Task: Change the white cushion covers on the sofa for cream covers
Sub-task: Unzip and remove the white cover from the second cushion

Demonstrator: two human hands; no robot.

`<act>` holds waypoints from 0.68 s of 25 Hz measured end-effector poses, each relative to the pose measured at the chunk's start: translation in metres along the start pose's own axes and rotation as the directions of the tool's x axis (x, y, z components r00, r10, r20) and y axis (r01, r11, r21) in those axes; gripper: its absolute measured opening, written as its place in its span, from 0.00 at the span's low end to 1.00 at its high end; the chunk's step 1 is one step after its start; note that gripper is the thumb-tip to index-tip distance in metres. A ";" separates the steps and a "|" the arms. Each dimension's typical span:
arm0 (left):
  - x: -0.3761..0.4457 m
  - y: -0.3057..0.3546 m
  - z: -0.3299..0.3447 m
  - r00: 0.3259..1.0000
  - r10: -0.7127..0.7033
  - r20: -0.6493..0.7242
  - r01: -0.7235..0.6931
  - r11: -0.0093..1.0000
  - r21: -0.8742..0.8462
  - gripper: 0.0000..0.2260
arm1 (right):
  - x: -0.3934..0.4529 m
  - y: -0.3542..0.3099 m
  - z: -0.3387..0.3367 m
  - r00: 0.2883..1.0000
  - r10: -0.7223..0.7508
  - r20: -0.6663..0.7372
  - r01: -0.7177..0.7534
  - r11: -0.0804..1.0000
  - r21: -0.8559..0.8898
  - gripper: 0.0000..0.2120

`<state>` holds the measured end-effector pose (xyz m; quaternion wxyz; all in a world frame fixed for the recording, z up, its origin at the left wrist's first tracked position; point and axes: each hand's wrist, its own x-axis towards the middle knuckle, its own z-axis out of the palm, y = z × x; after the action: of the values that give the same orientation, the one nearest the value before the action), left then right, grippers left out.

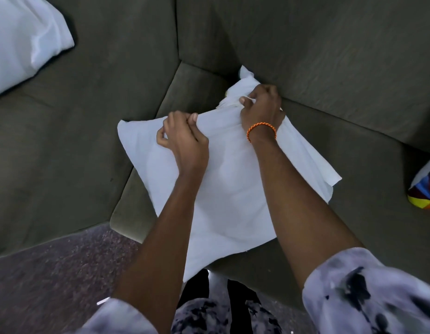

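A cushion in a pale cover (233, 186) lies flat on the seat in the corner of the grey-green sofa (93, 121). My left hand (184, 136) pinches the cover's fabric near the cushion's far-left edge. My right hand (262, 109), with an orange braided band at the wrist, grips a bunched fold of the cover at the far end, next to the sofa back. Loose fabric sticks up behind that hand. Whether this cover is the white one or the cream one is unclear.
Another white cushion (23, 44) lies on the sofa at the top left. A multicoloured cushion (424, 189) shows at the right edge. Speckled dark floor (52, 280) lies at the lower left, below the seat's front edge.
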<state>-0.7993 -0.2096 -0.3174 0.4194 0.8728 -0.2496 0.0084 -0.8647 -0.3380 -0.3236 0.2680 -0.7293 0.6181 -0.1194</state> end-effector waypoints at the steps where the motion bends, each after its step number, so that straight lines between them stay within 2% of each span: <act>1: -0.002 0.000 -0.002 1.000 -0.002 -0.016 0.002 1.000 -0.024 0.08 | 0.002 0.004 -0.004 0.999 0.045 -0.025 -0.043 0.997 0.069 0.08; 5: -0.003 0.003 -0.003 1.000 -0.017 -0.026 0.016 1.000 -0.016 0.08 | 0.009 0.022 -0.017 0.964 0.255 -0.075 -0.230 0.943 0.242 0.08; 7: 0.004 -0.001 -0.006 0.992 -0.106 -0.066 0.105 0.994 -0.012 0.08 | 0.019 0.041 -0.030 0.885 0.450 -0.121 -0.391 0.858 0.333 0.10; 8: 0.009 -0.005 -0.009 0.980 -0.174 -0.096 0.174 0.985 -0.005 0.07 | 0.025 0.055 -0.040 0.827 0.550 -0.115 -0.480 0.797 0.367 0.12; 9: 0.014 -0.010 -0.013 0.967 -0.235 -0.099 0.238 0.971 0.018 0.07 | 0.029 0.074 -0.048 0.801 0.595 -0.071 -0.540 0.767 0.346 0.14; 11: 0.023 -0.014 -0.017 0.964 -0.267 0.004 0.265 0.958 0.112 0.08 | 0.028 0.108 -0.055 0.835 0.535 0.129 -0.550 0.819 0.163 0.17; 13: 0.029 -0.008 -0.014 0.956 -0.244 0.160 0.215 0.960 0.178 0.11 | 0.010 0.133 -0.045 0.831 0.497 0.248 -0.520 0.853 0.033 0.21; 15: 0.033 0.000 -0.007 0.915 -0.262 0.308 0.169 0.940 0.296 0.21 | -0.012 0.145 -0.030 0.823 0.509 0.252 -0.528 0.849 0.006 0.34; 17: 0.037 0.001 -0.003 0.862 -0.291 0.416 0.092 0.896 0.434 0.25 | -0.024 0.148 -0.021 0.844 0.483 0.235 -0.495 0.869 -0.010 0.40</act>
<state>-0.7669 -0.2241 -0.3067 0.1576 0.9360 -0.2467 -0.1954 -1.0046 -0.3339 -0.3824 0.3777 -0.5494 0.7450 0.0221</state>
